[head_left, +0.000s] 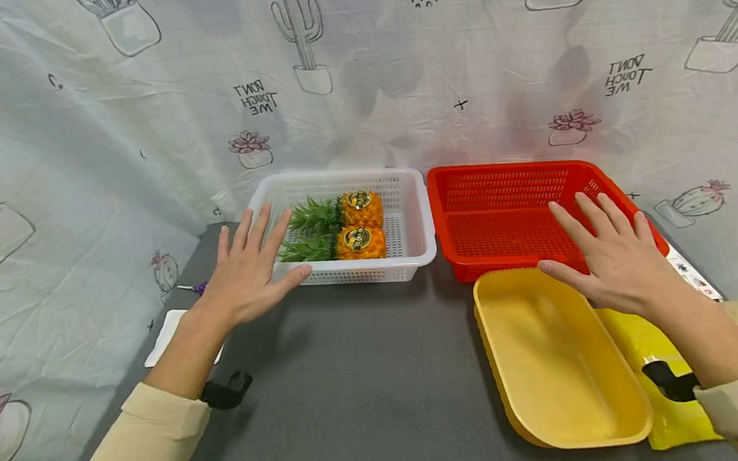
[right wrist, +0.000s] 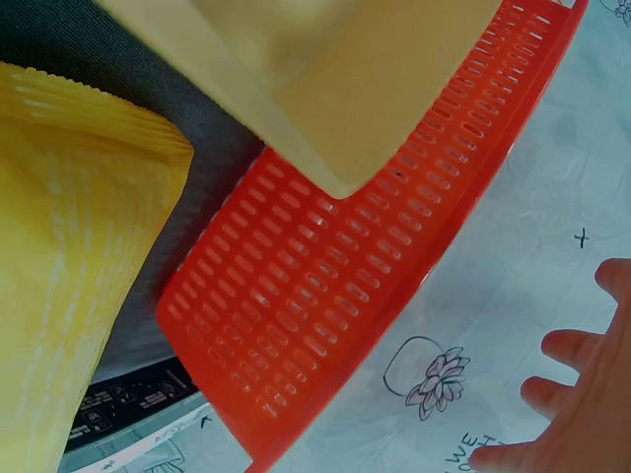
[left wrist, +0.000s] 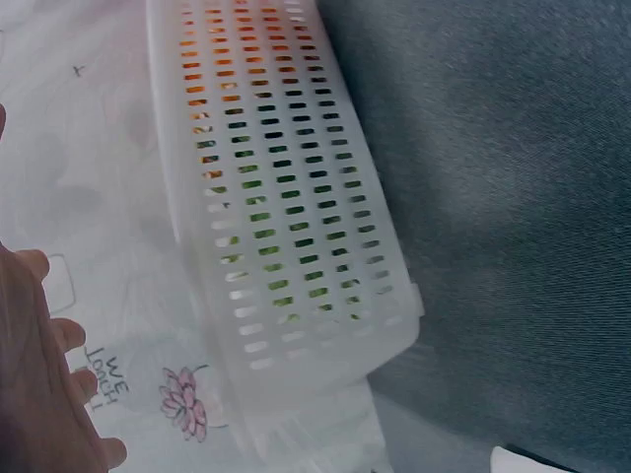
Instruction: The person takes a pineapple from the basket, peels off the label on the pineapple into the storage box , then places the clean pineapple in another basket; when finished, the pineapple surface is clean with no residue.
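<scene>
Two small pineapples (head_left: 356, 231) with green crowns lie in a white slotted basket (head_left: 411, 256) at the back of the grey table. My left hand (head_left: 250, 270) hovers at the basket's near-left corner, fingers spread and straight, holding nothing. The same white basket (left wrist: 296, 227) fills the left wrist view. A red slotted basket (head_left: 506, 211) stands empty to the right. My right hand (head_left: 608, 253) floats flat over the red basket's near-right part and the far end of a yellow tray (head_left: 558, 360), fingers straight. In the right wrist view I see the red basket (right wrist: 335, 305) and the yellow tray (right wrist: 345, 89).
A yellow plastic bag (head_left: 658, 373) lies under the right forearm beside the tray. A white flat card (head_left: 167, 336) and a small purple item (head_left: 199, 288) sit at the table's left edge. A cactus-print sheet (head_left: 354, 63) hangs behind and at both sides.
</scene>
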Demonstrator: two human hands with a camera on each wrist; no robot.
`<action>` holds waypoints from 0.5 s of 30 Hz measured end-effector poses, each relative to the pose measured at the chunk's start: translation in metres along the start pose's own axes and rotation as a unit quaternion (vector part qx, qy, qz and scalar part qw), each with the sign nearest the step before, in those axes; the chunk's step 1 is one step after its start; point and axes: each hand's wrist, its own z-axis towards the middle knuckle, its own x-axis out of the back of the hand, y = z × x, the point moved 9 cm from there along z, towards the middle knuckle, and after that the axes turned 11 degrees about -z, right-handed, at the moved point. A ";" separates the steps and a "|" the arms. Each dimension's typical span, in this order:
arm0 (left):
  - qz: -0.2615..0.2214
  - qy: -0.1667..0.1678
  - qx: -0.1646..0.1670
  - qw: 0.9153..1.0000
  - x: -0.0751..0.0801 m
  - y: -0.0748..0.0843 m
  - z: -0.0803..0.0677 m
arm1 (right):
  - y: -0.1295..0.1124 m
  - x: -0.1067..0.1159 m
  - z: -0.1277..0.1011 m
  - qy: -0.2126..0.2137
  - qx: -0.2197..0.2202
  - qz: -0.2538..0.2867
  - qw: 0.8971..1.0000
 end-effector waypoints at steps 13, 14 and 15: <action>0.001 -0.002 0.001 1.000 0.003 0.001 0.000 | 0.011 0.004 -0.001 0.003 -0.018 0.021 1.000; -0.001 -0.002 0.001 1.000 0.004 0.002 0.001 | 0.012 0.005 -0.001 0.004 -0.020 0.025 0.999; -0.004 -0.003 0.003 1.000 0.004 0.002 0.001 | 0.012 0.006 0.000 0.005 -0.022 0.030 0.999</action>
